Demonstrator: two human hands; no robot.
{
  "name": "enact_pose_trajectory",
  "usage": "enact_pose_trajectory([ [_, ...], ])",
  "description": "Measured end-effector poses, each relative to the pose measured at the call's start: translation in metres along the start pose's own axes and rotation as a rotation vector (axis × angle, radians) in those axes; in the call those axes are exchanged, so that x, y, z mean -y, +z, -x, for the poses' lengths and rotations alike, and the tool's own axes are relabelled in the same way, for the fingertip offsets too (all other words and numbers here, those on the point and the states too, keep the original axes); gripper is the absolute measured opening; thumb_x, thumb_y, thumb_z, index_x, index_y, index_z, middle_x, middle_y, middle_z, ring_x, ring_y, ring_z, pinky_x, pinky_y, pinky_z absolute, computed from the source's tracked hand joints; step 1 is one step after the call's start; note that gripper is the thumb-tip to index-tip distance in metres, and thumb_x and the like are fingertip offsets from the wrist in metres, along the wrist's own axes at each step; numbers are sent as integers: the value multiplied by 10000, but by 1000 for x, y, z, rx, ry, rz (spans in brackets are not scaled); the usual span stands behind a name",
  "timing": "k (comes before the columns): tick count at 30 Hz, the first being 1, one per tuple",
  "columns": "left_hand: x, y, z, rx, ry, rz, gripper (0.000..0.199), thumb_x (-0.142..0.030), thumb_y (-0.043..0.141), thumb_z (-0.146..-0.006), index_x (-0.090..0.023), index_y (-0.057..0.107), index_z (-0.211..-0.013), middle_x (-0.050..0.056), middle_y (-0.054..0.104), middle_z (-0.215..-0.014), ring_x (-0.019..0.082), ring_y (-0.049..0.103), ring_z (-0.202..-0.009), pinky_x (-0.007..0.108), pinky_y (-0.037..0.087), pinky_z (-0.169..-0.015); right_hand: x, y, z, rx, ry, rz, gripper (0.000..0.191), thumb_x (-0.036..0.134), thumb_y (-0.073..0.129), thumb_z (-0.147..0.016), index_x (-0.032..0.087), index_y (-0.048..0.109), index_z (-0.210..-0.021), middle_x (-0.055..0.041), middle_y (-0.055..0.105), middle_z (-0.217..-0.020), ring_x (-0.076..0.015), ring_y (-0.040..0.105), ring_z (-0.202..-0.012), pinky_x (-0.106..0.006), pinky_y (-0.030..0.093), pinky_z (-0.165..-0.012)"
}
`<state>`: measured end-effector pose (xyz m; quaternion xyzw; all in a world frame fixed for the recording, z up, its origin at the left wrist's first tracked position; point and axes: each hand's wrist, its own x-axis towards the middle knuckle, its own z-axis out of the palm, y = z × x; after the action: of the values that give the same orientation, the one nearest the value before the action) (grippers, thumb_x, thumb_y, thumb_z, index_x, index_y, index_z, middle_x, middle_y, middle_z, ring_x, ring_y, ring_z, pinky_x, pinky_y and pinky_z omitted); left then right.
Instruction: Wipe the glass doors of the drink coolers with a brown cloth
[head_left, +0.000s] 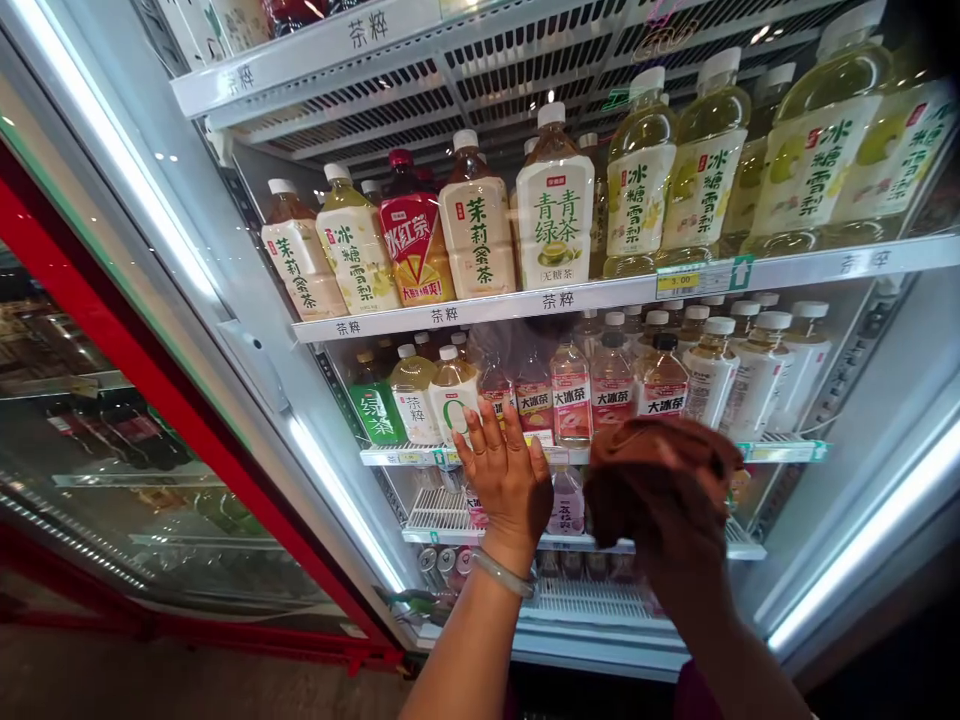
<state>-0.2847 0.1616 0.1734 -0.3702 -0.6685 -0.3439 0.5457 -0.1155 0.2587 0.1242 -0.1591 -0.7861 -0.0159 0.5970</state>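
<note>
My left hand (506, 475), a pale bangle (504, 574) on its wrist, is raised palm forward with fingers extended and nothing held. It appears flat against the clear glass front of a drinks fridge, though contact is hard to confirm. To its right, my right hand (686, 510) grips a bunched brown cloth (660, 460), which hides most of the fingers. The cloth overlaps the middle shelf's right part in view. Behind the hands stand bottles, among them a green-labelled bottle (375, 400) and a pink-labelled iced tea bottle (571, 395).
Large tea and pear drink bottles line the upper shelf (495, 308). Cans (446, 562) lie lower down. Bright light strips (345, 500) run along both sides of the fridge. A red frame (187, 430) edges the neighbouring fridge at left.
</note>
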Motion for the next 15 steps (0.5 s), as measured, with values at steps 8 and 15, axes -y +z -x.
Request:
enact_pose_trajectory([
  [8,2,2,1,-7,11,-21,754,-190,496,-1010,-186,135,-1671,112,142,-1736,229,58,-1632,488,80,-1343,39,12,-40,-32,42,-17,521,144,606,-873,272,628,-1377,-88,384,-1669,-417,335,-1538,-727,247,-1242],
  [15,0,0,1,13,2,1,768,-189,504,-993,-171,140,-1669,107,107,-1741,266,62,-1634,541,86,-1337,0,0,4,-20,38,13,523,127,632,-882,294,636,-1377,-104,570,-1502,-386,526,-1393,-660,441,-1151],
])
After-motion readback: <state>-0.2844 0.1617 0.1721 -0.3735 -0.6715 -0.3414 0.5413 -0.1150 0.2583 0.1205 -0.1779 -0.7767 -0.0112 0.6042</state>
